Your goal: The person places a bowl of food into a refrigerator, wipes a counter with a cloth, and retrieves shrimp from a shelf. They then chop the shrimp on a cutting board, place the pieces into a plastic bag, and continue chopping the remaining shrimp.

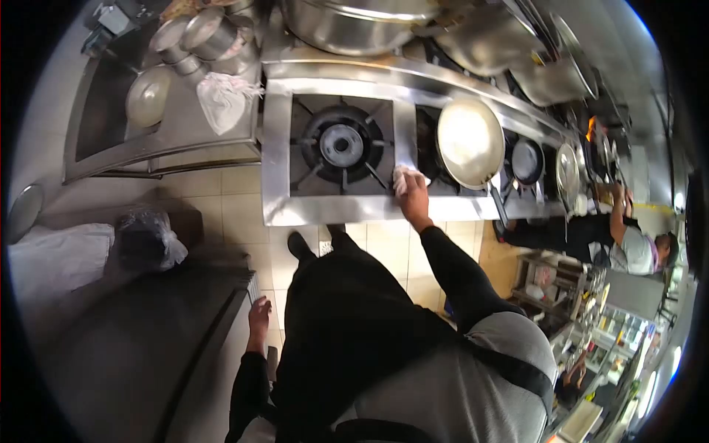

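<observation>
My right hand [416, 203] is closed over a crumpled white cloth [404, 177]. It presses the cloth on the steel frame of the stove [277, 203], just right of the front left burner [341, 145]. That burner has a black grate and no pan on it. To the right of the cloth, a light-coloured frying pan [470, 140] sits on the neighbouring burner, its dark handle pointing toward me. My left hand [258, 319] hangs low at my side, fingers loosely apart and nothing in it, near a dark appliance edge.
Large steel pots [362, 29] stand along the back. A smaller dark pan [527, 161] sits farther right. On the left, a steel table [177, 125] bears stacked pots and a white towel [224, 100]. At the far right, a co-worker [628, 240] reaches toward the stove, where a flame shows.
</observation>
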Demonstrator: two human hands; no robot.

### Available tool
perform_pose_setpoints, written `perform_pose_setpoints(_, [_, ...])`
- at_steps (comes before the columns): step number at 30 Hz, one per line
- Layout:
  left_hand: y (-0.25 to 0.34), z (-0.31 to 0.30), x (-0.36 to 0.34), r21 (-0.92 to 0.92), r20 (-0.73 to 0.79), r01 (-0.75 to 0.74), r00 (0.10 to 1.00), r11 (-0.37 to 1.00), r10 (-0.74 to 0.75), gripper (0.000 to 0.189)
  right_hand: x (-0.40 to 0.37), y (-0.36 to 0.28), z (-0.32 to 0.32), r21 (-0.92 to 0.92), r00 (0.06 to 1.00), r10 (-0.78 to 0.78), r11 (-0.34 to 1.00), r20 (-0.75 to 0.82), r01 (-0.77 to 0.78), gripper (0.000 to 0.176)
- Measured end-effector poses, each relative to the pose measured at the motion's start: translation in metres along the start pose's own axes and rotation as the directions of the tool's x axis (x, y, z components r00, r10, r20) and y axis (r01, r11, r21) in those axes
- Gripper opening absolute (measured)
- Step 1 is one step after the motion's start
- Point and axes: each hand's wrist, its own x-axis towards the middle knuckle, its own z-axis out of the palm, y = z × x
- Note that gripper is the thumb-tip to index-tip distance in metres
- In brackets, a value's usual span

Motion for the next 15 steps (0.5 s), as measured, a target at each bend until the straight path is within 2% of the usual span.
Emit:
perform_pose_setpoints(1, [0.011, 0.01, -0.011, -0.005, -0.05, -0.025, 0.998, 1.0, 0.024, 0.04, 0.042, 0.0, 0.02, 0.033, 0.984, -0.162, 0.986, -0.076, 0.165, 0.037])
perform_pose_setpoints(3, [0.045, 0.026, -0.033, 0.011, -0.145, -0.016, 0.989, 1.0, 0.017, 0.037, 0.152, -0.003, 0.057, 0.087, 0.995, 0.084, 0.993, -0.052, -0.079, 0.021])
perform_pose_setpoints(4, [0.069, 0.036, -0.049, -0.062, -0.209, 0.014, 0.977, 0.998, -0.026, 0.036, 0.199, -0.02, 0.075, 0.015, 0.995, 0.048, 0.999, -0.089, -0.047, 0.017])
perform_pose_setpoints(5, [0.082, 0.042, -0.061, -0.236, -0.218, -0.068, 0.976, 0.969, 0.015, 0.034, 0.237, -0.044, 0.091, -0.059, 0.992, 0.014, 0.998, -0.124, -0.022, 0.017])
perform_pose_setpoints(6, [0.106, 0.054, -0.076, -0.244, -0.256, -0.068, 0.967, 0.967, 0.003, 0.033, 0.262, -0.081, 0.108, -0.046, 0.993, -0.087, 0.995, 0.077, 0.091, 0.018])
perform_pose_setpoints(7, [0.125, 0.067, -0.086, -0.254, -0.287, -0.068, 0.958, 0.965, -0.009, 0.033, 0.284, -0.117, 0.166, -0.196, 0.902, -0.256, 0.921, 0.348, 0.337, 0.019])
perform_pose_setpoints(8, [0.126, 0.074, -0.089, -0.234, -0.281, -0.104, 0.959, 0.967, 0.036, 0.033, 0.279, -0.173, 0.178, -0.001, 0.81, -0.359, 0.914, 0.463, 0.406, 0.021])
perform_pose_setpoints(9, [0.127, 0.081, -0.091, -0.213, -0.267, -0.149, 0.959, 0.966, 0.089, 0.033, 0.258, -0.22, 0.201, 0.279, 0.834, -0.477, 0.871, 0.278, 0.406, 0.021])
perform_pose_setpoints(10, [0.139, 0.091, -0.091, -0.216, -0.268, -0.099, 0.963, 0.971, 0.038, 0.026, 0.235, -0.271, 0.177, 0.326, 0.858, -0.438, 0.879, 0.267, 0.347, 0.021])
perform_pose_setpoints(11, [0.161, 0.1, -0.093, -0.198, -0.246, -0.085, 0.969, 0.977, 0.035, 0.031, 0.221, -0.286, 0.219, 0.412, 0.737, -0.557, 0.817, 0.382, 0.404, 0.022])
perform_pose_setpoints(12, [0.178, 0.106, -0.088, -0.348, -0.223, -0.106, 0.974, 0.931, 0.028, 0.037, 0.184, -0.308, 0.206, 0.314, 0.865, -0.41, 0.894, 0.29, 0.319, 0.023])
perform_pose_setpoints(13, [0.193, 0.111, -0.086, -0.493, -0.193, -0.114, 0.981, 0.863, 0.02, 0.044, 0.156, -0.315, 0.169, 0.208, 0.829, -0.501, 0.808, -0.251, 0.551, 0.03])
perform_pose_setpoints(14, [0.216, 0.118, -0.084, -0.651, -0.17, -0.091, 0.985, 0.753, -0.028, 0.065, 0.111, -0.306, 0.212, 0.434, 0.878, -0.457, 0.826, 0.143, 0.359, 0.03])
perform_pose_setpoints(15, [0.23, 0.122, -0.075, -0.758, -0.133, -0.093, 0.991, 0.646, -0.013, 0.075, 0.057, -0.28, 0.263, 0.611, 0.662, -0.674, 0.685, 0.327, 0.396, 0.033])
